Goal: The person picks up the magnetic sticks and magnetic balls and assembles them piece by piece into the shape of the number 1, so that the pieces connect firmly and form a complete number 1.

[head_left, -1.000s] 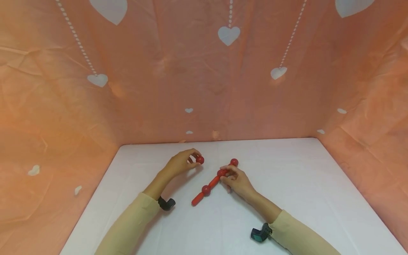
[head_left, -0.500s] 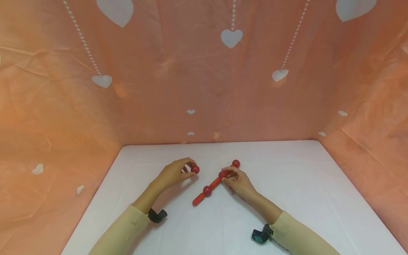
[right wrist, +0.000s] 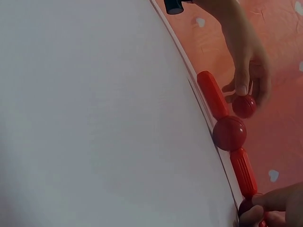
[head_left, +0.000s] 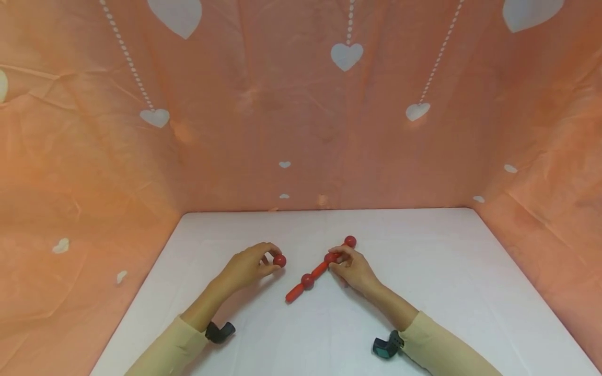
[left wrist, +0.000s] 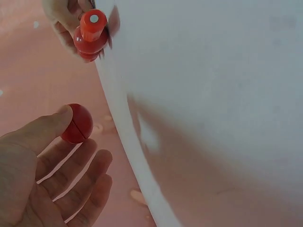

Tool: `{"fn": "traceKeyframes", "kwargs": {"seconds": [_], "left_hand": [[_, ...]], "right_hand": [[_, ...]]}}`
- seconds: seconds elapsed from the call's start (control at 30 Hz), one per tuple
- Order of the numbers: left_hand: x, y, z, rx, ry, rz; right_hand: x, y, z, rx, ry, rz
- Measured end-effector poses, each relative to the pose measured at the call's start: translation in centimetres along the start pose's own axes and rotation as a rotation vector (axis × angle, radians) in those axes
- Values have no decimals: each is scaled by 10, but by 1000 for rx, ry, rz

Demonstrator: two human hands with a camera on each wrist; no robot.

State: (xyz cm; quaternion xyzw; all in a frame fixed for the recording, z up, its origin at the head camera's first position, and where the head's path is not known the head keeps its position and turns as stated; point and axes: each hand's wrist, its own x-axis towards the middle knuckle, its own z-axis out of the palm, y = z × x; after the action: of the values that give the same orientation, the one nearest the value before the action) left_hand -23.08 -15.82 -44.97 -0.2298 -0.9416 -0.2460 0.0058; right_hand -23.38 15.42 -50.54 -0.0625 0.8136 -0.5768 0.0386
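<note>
Between thumb and fingertips my left hand (head_left: 244, 269) pinches a loose red ball (head_left: 279, 260), which has a thin seam line in the left wrist view. To its right, a chain of red balls and short red rods (head_left: 308, 281) runs diagonally over the table. My right hand (head_left: 356, 272) pinches one of the chain's balls (head_left: 330, 258) and partly hides the rod beyond it. Another ball (head_left: 350, 241) forms the far end. The near end is a rod (head_left: 294, 293), whose tip has a round silvery disc (left wrist: 94, 19) in the left wrist view. A gap separates the loose ball from the chain.
Both hands work over a white-covered table (head_left: 423, 250). An orange cloth (head_left: 301, 130) with pale hearts stands behind it and along both sides. Each wrist wears a small black camera, one on the left (head_left: 220, 332) and one on the right (head_left: 388, 345).
My left hand has drawn back to the left and toward me, carrying the loose red ball away from the chain. The right hand keeps its grip in nearly the same place.
</note>
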Motion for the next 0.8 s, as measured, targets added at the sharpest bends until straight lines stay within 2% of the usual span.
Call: {"fn": "traceKeyframes", "kwargs": {"seconds": [0.07,0.3,0.47,0.63,0.8], "left_hand": [[-3,1,-1,-3,1,12],[-14,1,1,-30,-21,-19],[-21,2,1,-21,-12,11],[-28,3,1,-21,-15,31],[-32,1,1,-40,-36,19]], "right_hand": [[0,-1,0,0,1,0],[0,-3,-1,-11,-13,12],[0,-3,-4,-30,-21,15],[-1,-4,-6,-94,-3,-12],[-5,-10,-6,-177,46,-62]]}}
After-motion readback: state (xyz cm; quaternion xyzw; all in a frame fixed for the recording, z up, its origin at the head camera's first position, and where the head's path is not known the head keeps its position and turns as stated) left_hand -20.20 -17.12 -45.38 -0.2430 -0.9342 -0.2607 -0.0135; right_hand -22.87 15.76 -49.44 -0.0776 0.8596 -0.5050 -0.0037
